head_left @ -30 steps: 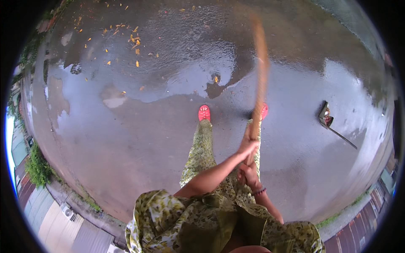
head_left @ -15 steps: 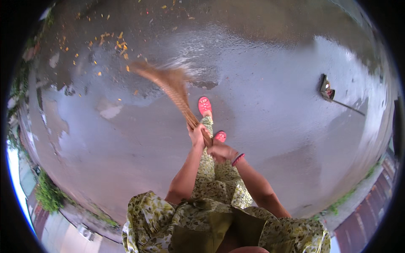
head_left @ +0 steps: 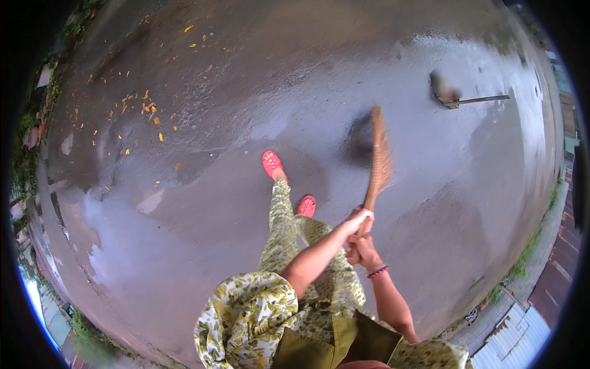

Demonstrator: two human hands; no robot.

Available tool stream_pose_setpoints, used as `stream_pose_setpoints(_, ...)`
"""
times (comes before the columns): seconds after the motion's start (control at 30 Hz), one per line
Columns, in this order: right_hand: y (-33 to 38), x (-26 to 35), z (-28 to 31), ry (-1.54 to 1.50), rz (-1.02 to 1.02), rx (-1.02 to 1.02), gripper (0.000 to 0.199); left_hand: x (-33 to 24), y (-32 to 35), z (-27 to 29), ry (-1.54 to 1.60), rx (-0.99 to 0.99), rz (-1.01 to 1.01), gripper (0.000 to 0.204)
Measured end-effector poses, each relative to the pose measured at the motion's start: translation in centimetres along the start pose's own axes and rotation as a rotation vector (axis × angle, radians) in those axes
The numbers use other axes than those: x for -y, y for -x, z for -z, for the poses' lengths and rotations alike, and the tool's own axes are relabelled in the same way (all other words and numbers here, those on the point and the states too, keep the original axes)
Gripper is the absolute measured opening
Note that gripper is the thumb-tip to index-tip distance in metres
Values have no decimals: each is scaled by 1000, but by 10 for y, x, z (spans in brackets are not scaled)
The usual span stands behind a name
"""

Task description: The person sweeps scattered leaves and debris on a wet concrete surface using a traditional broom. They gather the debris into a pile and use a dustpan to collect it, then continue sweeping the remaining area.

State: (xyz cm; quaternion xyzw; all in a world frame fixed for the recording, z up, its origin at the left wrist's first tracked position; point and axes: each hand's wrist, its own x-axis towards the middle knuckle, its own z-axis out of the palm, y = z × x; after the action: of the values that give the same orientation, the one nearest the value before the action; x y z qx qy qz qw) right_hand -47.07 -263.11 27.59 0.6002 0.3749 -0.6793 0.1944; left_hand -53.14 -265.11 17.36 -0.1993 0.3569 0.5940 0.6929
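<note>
A brown straw broom (head_left: 378, 160) is in both my hands, its bristles pointing away from me to the right of my feet. My left hand (head_left: 357, 221) wraps round the handle closer to the bristles. Just below it, my right hand (head_left: 364, 247), with a dark red bracelet at the wrist, closes round the handle's end. The bristles are slightly blurred and seem raised over a dark patch on the wet ground; whether they touch it I cannot tell. Yellow fallen leaves (head_left: 149, 108) lie scattered at the far left.
A dustpan (head_left: 447, 95) with a long handle (head_left: 485, 99) lies on the ground at the far right, its contents blurred. Wet pavement (head_left: 203, 246) spreads around my pink shoes (head_left: 271, 162). Greenery edges the left side; a kerb and rusty roofing show at the lower right.
The broom has swung from the far left across to my right, both hands moving with it. My view has shifted, and my feet appear farther left.
</note>
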Motion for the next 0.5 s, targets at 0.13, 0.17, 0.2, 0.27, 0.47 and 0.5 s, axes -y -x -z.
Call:
stream_pose_setpoints(0.13, -71, -54, -38, 332, 343, 119, 27, 11, -9, 97, 269, -151, 37, 13)
stream_pose_setpoints(0.17, -87, -60, -49, 463, 474, 153, 33, -2, -2, 114, 329, -236, -23, 13)
stream_pose_setpoints(0.2, -90, -39, -56, 590, 453, 253, 36, -17, 6, 127, 320, -234, -204, 12)
stream_pose_setpoints(0.27, -80, 38, -61, 670, 267, 470, 39, -60, 16, 124, 343, -383, -462, 8)
stream_pose_setpoints(0.47, -18, -19, -3, 238, 229, 564, 55, -24, 71, 32, 114, -770, -508, 11)
stream_pose_setpoints(0.5, 16, -40, 1, 147, 163, 541, 66, 19, 72, 58, 67, -694, -395, 13)
